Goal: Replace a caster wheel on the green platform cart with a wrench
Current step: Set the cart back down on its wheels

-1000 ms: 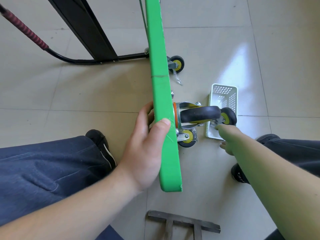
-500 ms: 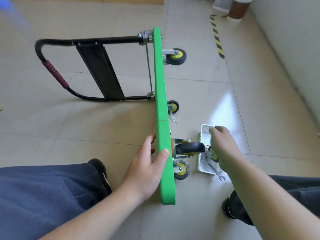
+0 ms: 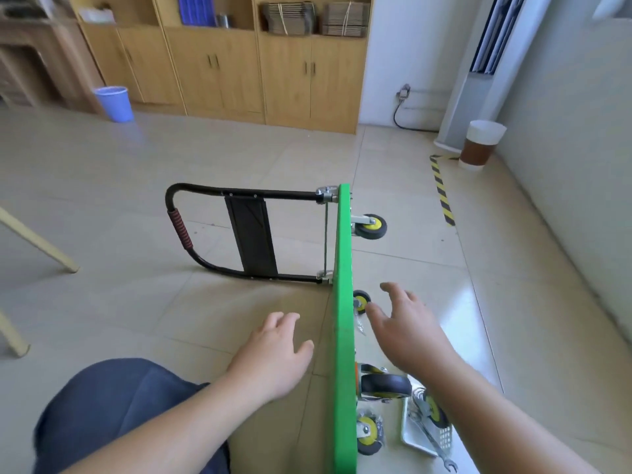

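Wrench (image 3: 433,443) lay partly in white basket (image 3: 413,443) on floor, nearest. Green platform cart (image 3: 343,302) stood on its edge, caster wheel (image 3: 384,385) sticking out right. Left hand (image 3: 273,357) and right hand (image 3: 407,330) hovered on either side of the deck, fingers spread, grasping nothing. Cart handle (image 3: 212,230) lay beyond.

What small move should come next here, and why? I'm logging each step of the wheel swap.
Probably bring the left hand back onto the cart deck to steady it. The deck stands on its edge with neither hand gripping it, and the right hand hovers open beside it. The wrench lies untouched in the tray.
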